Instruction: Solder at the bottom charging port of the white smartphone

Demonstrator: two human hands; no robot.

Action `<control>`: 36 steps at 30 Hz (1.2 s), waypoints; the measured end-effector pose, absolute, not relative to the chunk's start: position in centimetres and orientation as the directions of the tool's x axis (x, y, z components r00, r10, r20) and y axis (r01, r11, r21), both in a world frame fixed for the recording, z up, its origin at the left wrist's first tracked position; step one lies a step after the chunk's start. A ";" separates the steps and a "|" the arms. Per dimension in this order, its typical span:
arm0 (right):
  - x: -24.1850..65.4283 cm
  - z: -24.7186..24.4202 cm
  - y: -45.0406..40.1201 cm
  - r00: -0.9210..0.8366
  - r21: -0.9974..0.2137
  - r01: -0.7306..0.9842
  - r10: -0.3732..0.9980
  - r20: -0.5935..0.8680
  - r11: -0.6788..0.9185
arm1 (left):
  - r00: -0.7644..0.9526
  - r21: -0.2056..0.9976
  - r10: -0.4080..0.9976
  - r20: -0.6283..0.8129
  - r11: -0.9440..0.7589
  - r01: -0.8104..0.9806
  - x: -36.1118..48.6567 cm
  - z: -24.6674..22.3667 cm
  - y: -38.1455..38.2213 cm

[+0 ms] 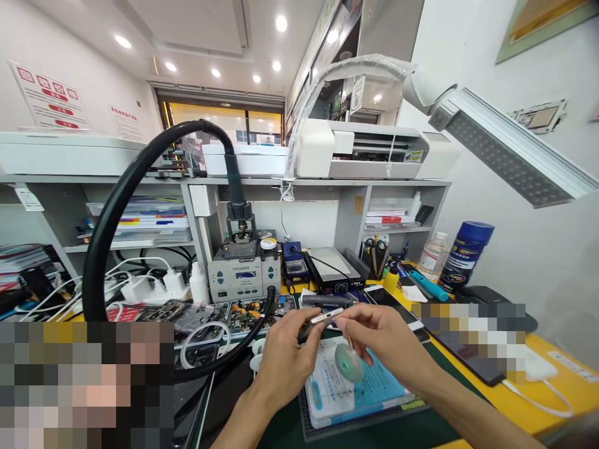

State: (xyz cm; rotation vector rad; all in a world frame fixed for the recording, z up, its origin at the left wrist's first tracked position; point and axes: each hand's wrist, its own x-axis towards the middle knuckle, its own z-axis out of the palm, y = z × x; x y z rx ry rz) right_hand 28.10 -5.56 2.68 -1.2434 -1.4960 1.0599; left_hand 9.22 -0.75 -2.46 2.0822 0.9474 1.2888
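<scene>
A phone [326,316] is tilted up off the mat, its end edge with port and small holes facing me. My left hand [289,350] is closed around it, thumb below and fingers along the top. At the phone's right end, the thumb and forefinger of my right hand [384,337] are pinched together; what is between them is too small to make out. Just under the right fingers is a round, translucent green thing [349,363], and I cannot tell whether they hold it. Below lies a blue-and-white plastic case [333,399] on the dark mat.
Left of my hands, a thick black hose [105,187] arches from a hot-air station [244,277]. Circuit boards [255,315] lie behind the phone. To the right are a white-framed phone [412,321], a dark tablet-like device [461,355] and a blue spray can [468,255]. A lamp [510,146] hangs above.
</scene>
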 end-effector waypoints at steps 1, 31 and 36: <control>28.2 2.8 -5.6 -0.103 -0.987 0.147 0.993 0.055 0.070 | 0.306 0.726 0.779 0.548 -0.624 0.289 9.2 -2.4 -0.8; 33.9 2.0 -9.2 -0.160 -0.904 -0.399 0.982 -0.096 -0.153 | 0.597 0.539 0.699 0.394 -0.702 0.465 7.7 -2.4 -3.7; 34.0 2.1 -9.5 -0.173 -0.909 -0.387 0.980 -0.094 -0.155 | 0.590 0.498 0.695 0.412 -0.713 0.492 7.6 -2.1 -4.0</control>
